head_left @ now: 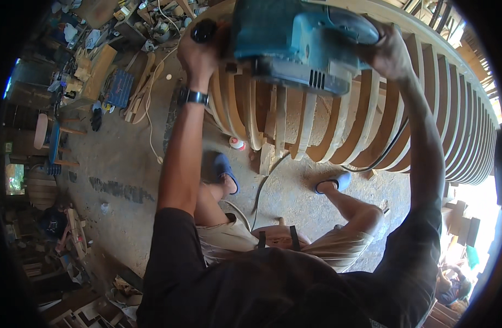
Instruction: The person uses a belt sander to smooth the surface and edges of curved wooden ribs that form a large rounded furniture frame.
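A large teal belt sander (267,33) is held out in front of me at the top of the view, slightly blurred. My left hand (199,57) is closed at its front end, by the black round knob (203,31). Around the rear handle on the other side, my right hand (390,52) is wrapped. The sander is over a big curved wooden frame (338,128) made of many parallel ribs. Its underside is hidden, so I cannot tell whether it touches the wood.
A dark cable (270,175) runs across the floor between my feet in blue clogs (226,172). A red-and-white container (237,143) stands near the frame. To the left lie a blue case (120,88), a pale cord (147,109) and wood scraps. Another person (453,287) is at lower right.
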A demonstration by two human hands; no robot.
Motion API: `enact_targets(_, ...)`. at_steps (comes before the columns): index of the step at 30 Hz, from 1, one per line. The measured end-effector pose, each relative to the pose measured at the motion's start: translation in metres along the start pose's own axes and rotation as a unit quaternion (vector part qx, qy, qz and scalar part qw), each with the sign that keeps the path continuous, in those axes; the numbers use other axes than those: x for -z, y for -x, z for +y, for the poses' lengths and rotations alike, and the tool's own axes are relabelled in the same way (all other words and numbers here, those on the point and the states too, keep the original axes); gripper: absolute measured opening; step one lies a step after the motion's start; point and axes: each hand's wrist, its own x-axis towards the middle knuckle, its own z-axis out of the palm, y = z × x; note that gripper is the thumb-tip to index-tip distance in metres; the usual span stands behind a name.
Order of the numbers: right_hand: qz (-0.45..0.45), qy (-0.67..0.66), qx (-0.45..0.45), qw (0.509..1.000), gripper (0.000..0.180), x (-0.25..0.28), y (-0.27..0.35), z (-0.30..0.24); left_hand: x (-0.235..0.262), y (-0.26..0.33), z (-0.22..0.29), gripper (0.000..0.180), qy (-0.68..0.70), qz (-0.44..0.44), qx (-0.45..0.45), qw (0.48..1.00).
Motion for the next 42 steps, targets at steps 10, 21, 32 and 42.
enact_targets(10,0.038,0.111,0.016,0.993,0.040,0.001,0.091,-0.012,-0.017,0.048,0.000,0.022,0.049,0.056,-0.056,0.996)
enact_targets(21,0.027,0.069,0.035,0.997,0.027,-0.046,0.189,-0.045,0.026,0.154,0.009,0.025,-0.023,0.031,-0.112,0.993)
enact_targets(32,-0.006,0.140,-0.031,0.990,0.037,-0.091,0.250,-0.078,0.054,0.241,-0.033,0.024,0.023,0.012,-0.145,0.989)
enact_targets(42,0.029,0.159,-0.008,0.987,0.029,-0.137,0.284,-0.080,0.064,0.266,-0.059,0.019,0.018,0.023,-0.182,0.983)
